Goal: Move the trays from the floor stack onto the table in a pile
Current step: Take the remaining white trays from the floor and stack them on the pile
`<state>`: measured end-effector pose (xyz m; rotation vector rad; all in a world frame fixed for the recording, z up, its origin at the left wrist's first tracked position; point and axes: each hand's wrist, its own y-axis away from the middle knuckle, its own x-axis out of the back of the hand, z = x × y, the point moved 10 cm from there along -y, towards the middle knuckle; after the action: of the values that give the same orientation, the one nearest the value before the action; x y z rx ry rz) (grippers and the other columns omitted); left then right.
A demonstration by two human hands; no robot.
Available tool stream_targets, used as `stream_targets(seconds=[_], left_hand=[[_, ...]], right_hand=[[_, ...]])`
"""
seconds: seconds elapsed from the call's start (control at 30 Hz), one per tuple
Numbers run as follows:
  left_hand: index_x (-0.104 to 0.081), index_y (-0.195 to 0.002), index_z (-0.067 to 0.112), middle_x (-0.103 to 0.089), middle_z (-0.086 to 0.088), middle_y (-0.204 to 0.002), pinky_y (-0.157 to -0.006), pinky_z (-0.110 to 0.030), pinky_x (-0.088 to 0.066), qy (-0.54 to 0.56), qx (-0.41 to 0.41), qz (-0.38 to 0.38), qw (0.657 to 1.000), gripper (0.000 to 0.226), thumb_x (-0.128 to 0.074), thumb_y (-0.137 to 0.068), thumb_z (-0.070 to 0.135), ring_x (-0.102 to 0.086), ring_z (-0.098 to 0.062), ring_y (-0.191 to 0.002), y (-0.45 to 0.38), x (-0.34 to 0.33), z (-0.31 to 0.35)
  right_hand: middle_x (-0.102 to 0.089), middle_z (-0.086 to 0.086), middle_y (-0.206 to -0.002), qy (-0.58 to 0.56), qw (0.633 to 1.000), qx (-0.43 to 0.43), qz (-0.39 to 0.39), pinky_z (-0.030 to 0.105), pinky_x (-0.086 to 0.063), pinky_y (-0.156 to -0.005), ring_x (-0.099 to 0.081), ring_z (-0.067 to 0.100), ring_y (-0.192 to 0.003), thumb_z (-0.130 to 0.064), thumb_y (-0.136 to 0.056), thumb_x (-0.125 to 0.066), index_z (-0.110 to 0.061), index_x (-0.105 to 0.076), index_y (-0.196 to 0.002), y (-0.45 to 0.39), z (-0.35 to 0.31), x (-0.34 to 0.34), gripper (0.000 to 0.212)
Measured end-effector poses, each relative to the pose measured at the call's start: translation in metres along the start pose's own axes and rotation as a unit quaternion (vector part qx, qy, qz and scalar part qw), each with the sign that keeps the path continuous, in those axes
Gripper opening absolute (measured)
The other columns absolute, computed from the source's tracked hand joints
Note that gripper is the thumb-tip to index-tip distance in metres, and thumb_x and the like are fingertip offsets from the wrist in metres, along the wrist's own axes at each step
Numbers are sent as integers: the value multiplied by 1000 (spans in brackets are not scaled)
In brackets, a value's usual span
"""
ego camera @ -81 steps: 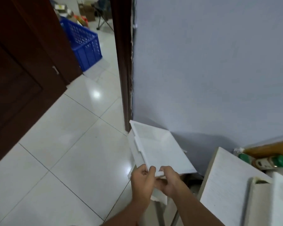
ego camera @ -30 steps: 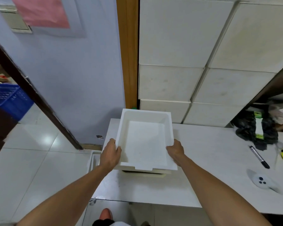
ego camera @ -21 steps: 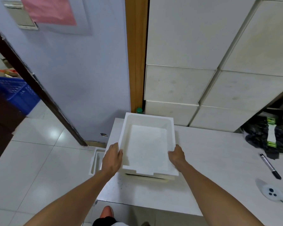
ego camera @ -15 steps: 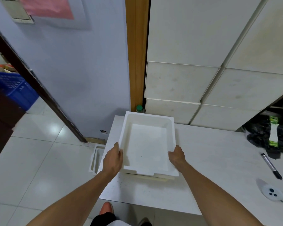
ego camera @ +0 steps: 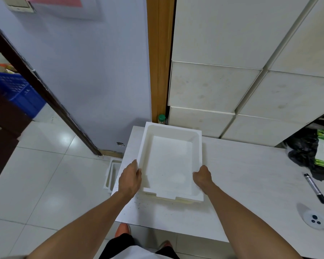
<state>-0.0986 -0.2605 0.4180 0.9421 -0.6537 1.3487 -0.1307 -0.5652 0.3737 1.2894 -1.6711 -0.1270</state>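
Note:
A white foam tray [ego camera: 169,161] rests on a pile of trays at the left end of the white table [ego camera: 241,180]; a yellowish lower tray edge [ego camera: 176,200] shows beneath its near side. My left hand [ego camera: 129,179] grips the top tray's left rim. The right rim is held by my right hand [ego camera: 202,176]. On the floor left of the table, white trays of the floor stack [ego camera: 111,173] stand partly hidden by the table edge.
A black marker [ego camera: 315,188], a white controller [ego camera: 315,219] and a black bag [ego camera: 314,152] lie on the table's right side. A green-capped bottle [ego camera: 161,119] stands behind the tray. White boxes [ego camera: 232,86] line the wall. A blue crate [ego camera: 15,92] sits past the doorway.
I carried the tray from the floor stack up to the table and lowered it onto the pile. Over the last second both hands stayed on its rims and the tray settled.

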Motion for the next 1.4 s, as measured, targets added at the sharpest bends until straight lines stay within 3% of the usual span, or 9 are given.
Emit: stream_targets(seconds=[0.2, 0.37, 0.6, 0.7, 0.77, 0.87, 1.0, 1.23, 1.4], left_hand=[[-49, -100, 8, -58, -7, -95, -68, -35, -48, -1, 7, -8, 1000, 11, -43, -95, 16, -50, -19, -77, -1, -5, -3], [-49, -102, 11, -60, -4, -95, -69, -34, -52, 17, 24, -9, 1000, 10, -45, -96, 17, -58, -20, -80, 1, -7, -6], [-49, -113, 17, -62, 0, -102, -77, -35, -55, 46, 13, -25, 999, 21, -39, -99, 28, -61, -17, -87, 5, -6, -7], [-54, -112, 19, -62, 9, -103, -87, -35, -49, 84, 27, -53, 995, 42, -26, -99, 48, -61, -17, -98, 4, -5, -16], [-54, -91, 23, -59, 11, -82, -73, -34, -46, 115, 27, -34, 992, 50, -16, -96, 55, -61, -16, -81, -1, 4, -29], [-43, -79, 23, -49, 11, -67, -61, -31, -38, 118, 43, -15, 992, 37, -20, -100, 42, -49, -12, -62, -12, 22, -58], [-46, -82, 18, -53, 5, -73, -63, -32, -42, 107, 88, -12, 990, 32, -24, -101, 33, -54, -17, -69, -30, 42, -111], [-55, -90, 11, -65, -7, -95, -70, -32, -45, 76, 193, -94, 974, 24, -34, -96, 21, -56, -21, -81, -48, 42, -243], [-60, -109, 9, -65, -11, -116, -85, -32, -47, 71, 289, -146, 944, 30, -39, -93, 25, -60, -30, -107, -52, 28, -347]], right_hand=[[-55, 21, -124, 23, 1000, -2, -6, 37, -47, -90, -56, 34, -113, -7, -94, -49, 5, -43, -123, 1, 1, -2, 33], [-54, 22, -126, 50, 999, 3, -13, 38, -46, -93, -55, 36, -116, -13, -96, -49, 6, -40, -127, 0, 3, -6, 37], [-40, 27, -142, 78, 997, -3, -19, 42, -39, -105, -45, 40, -130, -29, -95, -55, 8, -25, -140, -8, 6, -9, 66], [-28, 26, -147, 119, 990, 22, 69, 52, -37, -104, -37, 44, -131, -38, -92, -55, 4, -19, -144, -5, -14, 10, 76], [-31, 27, -144, 164, 972, 68, 152, 55, -37, -101, -36, 44, -129, -37, -93, -54, 3, -23, -144, 3, -48, 25, 71], [-39, 26, -137, 145, 949, 153, 235, 54, -36, -102, -37, 43, -126, -27, -93, -54, 1, -35, -139, 18, -112, 29, 57], [-49, 22, -124, 119, 915, 270, 273, 50, -39, -97, -46, 39, -117, -14, -91, -54, -1, -50, -127, 51, -202, -9, 38], [-53, 13, -115, 95, 893, 405, 172, 41, -46, -94, -51, 29, -107, -2, -89, -50, -6, -58, -113, 100, -305, -157, 26], [-52, 4, -117, 130, 916, 378, 20, 34, -51, -91, -53, 19, -104, -7, -92, -48, -13, -59, -112, 91, -310, -280, 23]])
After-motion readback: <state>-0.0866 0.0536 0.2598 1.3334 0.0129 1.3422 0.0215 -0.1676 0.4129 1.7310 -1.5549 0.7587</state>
